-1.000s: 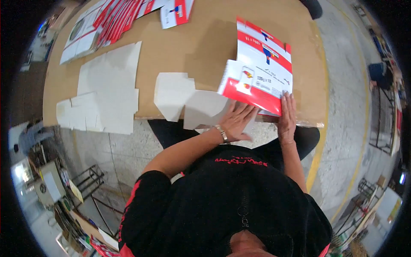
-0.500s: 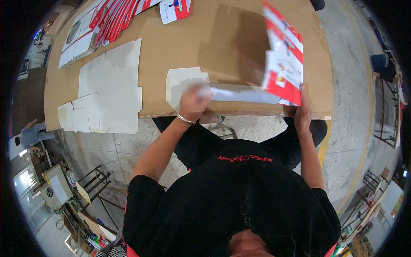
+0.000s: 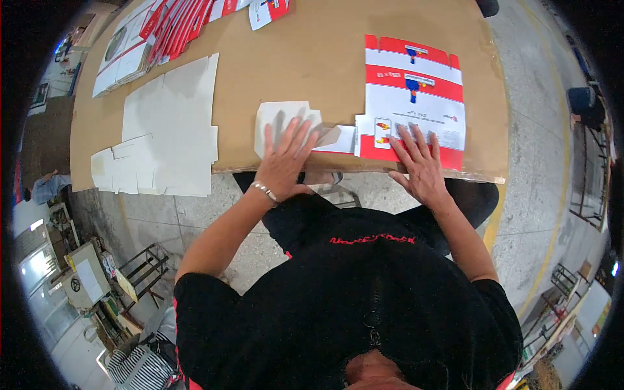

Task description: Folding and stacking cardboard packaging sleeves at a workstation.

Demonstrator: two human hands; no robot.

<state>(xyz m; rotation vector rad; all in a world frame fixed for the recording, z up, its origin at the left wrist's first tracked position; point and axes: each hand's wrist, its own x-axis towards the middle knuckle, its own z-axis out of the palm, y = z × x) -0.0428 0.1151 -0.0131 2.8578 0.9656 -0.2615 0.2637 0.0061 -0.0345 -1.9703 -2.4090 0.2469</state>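
A flat cardboard box blank, its printed red and white panel (image 3: pixel 416 107) facing up, lies at the table's near right side. My right hand (image 3: pixel 419 162) rests on that panel's near edge with fingers spread. To the left, a plain cream end section (image 3: pixel 289 107) lies flat, joined toward the printed panel by a narrow white strip (image 3: pixel 337 140). My left hand (image 3: pixel 286 156) is over the cream section, fingers spread and palm down. Neither hand grips anything. The palms hide part of the cardboard beneath them.
Large cream cardboard sheets (image 3: pixel 172 123) lie at the table's left, slightly past its near edge. Beyond them is a stack of folded red and white boxes (image 3: pixel 133 49). Another printed piece (image 3: pixel 268 12) lies at the far edge. The brown table (image 3: pixel 292 65) ends just before my lap.
The printed panel, raised upright before, now lies flat. My right hand has moved from its right edge onto it. My left hand has opened and spread over the cream section.
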